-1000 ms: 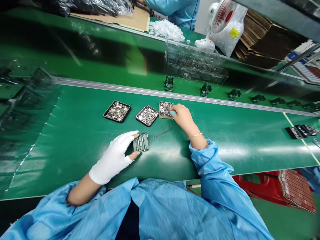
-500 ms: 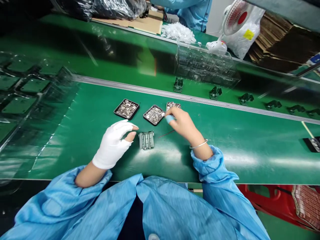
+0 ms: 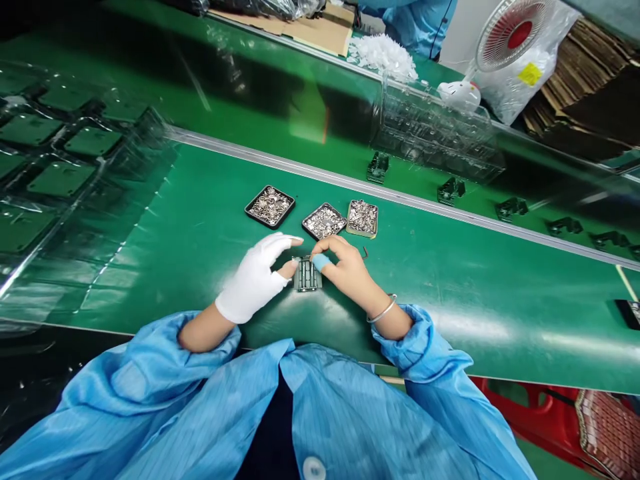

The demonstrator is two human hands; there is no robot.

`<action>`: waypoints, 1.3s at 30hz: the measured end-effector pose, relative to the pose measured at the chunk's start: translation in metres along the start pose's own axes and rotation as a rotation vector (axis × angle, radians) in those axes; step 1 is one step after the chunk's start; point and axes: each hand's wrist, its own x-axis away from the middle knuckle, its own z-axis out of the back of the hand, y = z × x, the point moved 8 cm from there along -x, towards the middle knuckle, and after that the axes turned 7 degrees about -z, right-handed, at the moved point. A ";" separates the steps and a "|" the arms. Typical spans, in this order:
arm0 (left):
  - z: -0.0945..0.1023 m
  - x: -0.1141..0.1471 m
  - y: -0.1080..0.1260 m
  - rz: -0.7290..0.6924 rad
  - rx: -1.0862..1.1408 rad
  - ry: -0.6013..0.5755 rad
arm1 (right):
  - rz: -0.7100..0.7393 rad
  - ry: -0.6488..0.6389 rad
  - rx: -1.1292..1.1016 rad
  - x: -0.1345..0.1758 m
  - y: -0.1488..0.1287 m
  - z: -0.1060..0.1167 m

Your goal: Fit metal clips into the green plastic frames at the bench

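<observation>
A small grey-green plastic housing [image 3: 307, 275] with long slots lies on the green bench in front of me. My left hand [image 3: 257, 277], in a white glove with bare thumb and fingertip, is at its left side. The thumb and fingers stand apart, the thumb tip by the housing's left edge. Over the upper right corner of the housing, my right hand [image 3: 343, 267] pinches, with a blue cover on its thumb. Whatever lies between those fingertips is too small to make out. Behind are a left tray [image 3: 249, 209], a middle tray [image 3: 306, 230] and a right tray [image 3: 376, 230], holding small metal parts.
A metal rail [image 3: 280, 168] crosses the bench behind the trays. Beyond it several dark plastic parts [image 3: 379, 167] stand in a row near a clear blister tray [image 3: 435, 133]. Large clear trays [image 3: 95, 167] lie at left. A fan [image 3: 515, 33] stands at the back.
My right hand has come from the right tray, leftward and nearer me, to the housing's upper corner. My left hand has closed in on the housing's left edge. The view has shifted and tilted.
</observation>
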 end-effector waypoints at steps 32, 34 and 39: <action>-0.039 0.006 -0.025 0.365 0.272 -0.056 | -0.218 -0.025 -0.307 0.004 0.038 -0.031; -0.035 0.004 -0.021 0.322 0.201 -0.063 | -0.237 -0.054 -0.348 0.004 0.041 -0.034; -0.007 0.011 -0.037 0.333 0.313 0.130 | -0.154 -0.017 -0.334 0.013 0.040 -0.012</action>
